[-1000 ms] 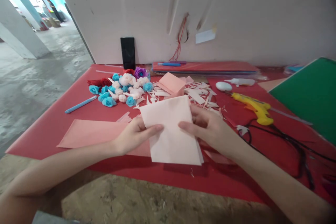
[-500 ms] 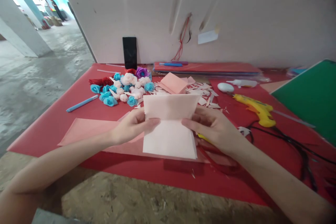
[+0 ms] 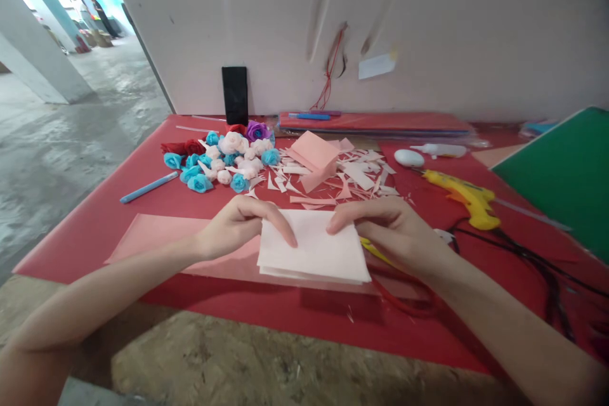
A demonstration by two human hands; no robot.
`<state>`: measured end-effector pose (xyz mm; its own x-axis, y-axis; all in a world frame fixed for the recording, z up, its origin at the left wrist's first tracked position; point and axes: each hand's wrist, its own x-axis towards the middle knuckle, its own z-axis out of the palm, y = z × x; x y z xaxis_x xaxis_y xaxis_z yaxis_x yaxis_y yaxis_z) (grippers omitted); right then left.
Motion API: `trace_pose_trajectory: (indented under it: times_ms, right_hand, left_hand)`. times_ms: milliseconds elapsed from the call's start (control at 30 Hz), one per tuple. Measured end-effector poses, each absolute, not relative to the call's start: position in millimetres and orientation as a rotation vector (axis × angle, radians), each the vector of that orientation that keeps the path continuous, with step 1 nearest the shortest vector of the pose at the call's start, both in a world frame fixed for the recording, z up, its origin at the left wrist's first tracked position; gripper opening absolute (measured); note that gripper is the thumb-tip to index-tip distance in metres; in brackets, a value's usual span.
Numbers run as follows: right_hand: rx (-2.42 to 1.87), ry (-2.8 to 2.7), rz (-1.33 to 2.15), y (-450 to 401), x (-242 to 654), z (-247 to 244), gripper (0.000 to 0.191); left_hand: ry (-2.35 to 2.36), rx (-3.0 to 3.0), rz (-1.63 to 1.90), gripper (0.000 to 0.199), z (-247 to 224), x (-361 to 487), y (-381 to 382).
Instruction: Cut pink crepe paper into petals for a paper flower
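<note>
Between my two hands is a folded sheet of pale pink paper (image 3: 311,247), its layers slightly apart along the lower edge. My left hand (image 3: 242,225) pinches its left side, the thumb or finger lying on the top face. On the right edge, my right hand (image 3: 380,225) grips it the same way. Beneath lies a longer strip of pink paper (image 3: 166,238) on the red tabletop (image 3: 228,304). Scissors with red handles (image 3: 409,307) and some yellow lie partly hidden under my right hand and wrist.
Paper roses (image 3: 228,158) are heaped at the back left, near a blue pen (image 3: 149,188) and an upright phone (image 3: 235,95). Paper scraps (image 3: 361,177) surround folded pink paper (image 3: 314,151). A yellow glue gun (image 3: 464,196) with black cable lies right, before a green board (image 3: 561,177).
The upper part of the pale paper has been folded down over the lower part, making it shorter. Both hands keep hold of its sides, and scraps behind it now show.
</note>
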<state>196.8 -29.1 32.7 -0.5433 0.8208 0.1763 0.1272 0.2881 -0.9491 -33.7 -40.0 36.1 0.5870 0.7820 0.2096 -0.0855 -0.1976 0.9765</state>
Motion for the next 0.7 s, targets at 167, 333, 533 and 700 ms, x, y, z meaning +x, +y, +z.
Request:
trace_pose_trajectory:
  times_ms: [167,333,533,700]
  right_hand:
    - [-0.803,-1.829,1.365,-27,197,32,0.023]
    - [-0.842,-1.703,1.53,-26,198,22,0.019]
    - [-0.889,-1.529,1.684,-31,190,28,0.011]
    - [-0.894,-1.598,1.714,-37,187,32,0.02]
  left_hand:
    - [0.576,1.686,0.805,0.039,39,-36,-38]
    - [0.626,1.594,0.789,0.038,34,-37,-38]
    - [0.765,1.455,0.805,0.031,32,-34,-38]
    - [0.738,1.381,0.849,0.031,25,-35,-36]
